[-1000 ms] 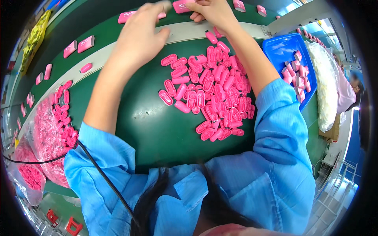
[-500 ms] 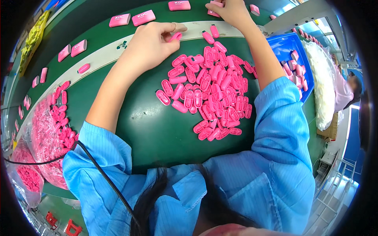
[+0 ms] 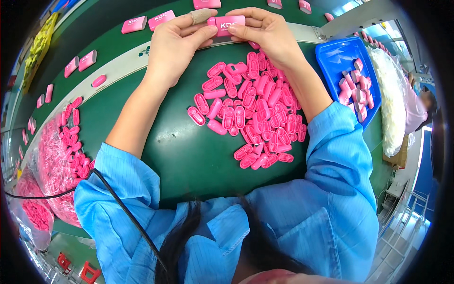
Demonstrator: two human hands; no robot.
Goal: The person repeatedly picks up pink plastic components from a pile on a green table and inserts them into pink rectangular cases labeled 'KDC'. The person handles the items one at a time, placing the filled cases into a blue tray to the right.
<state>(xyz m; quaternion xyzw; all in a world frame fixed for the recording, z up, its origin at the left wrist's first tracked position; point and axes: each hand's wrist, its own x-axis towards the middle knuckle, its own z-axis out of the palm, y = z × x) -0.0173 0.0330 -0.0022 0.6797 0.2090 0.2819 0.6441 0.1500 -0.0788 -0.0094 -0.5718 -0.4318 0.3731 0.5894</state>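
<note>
My right hand (image 3: 272,40) grips a flat, rounded pink case (image 3: 238,21) with white lettering, thumb on its front face. At the case's left end is a small pink cap (image 3: 211,22), pinched between the fingers and thumb of my left hand (image 3: 172,49). Cap and case touch; I cannot tell whether the cap is seated. A beige cover wraps one left fingertip. Below my hands, a loose pile of pink oval caps (image 3: 257,111) lies on the green table (image 3: 179,146), many with hollow sides up.
A blue tray (image 3: 331,59) with several pink pieces stands at right, beside a bag of pale material (image 3: 388,104). Similar pink cases (image 3: 134,24) lie on the green belt beyond a white rail (image 3: 120,64). Plastic bags of caps (image 3: 49,165) and a black cable (image 3: 120,206) are at left.
My right hand has come left and nearer with a pink case from the belt. My left hand has brought the cap against its end. Cases on the belt have shifted left.
</note>
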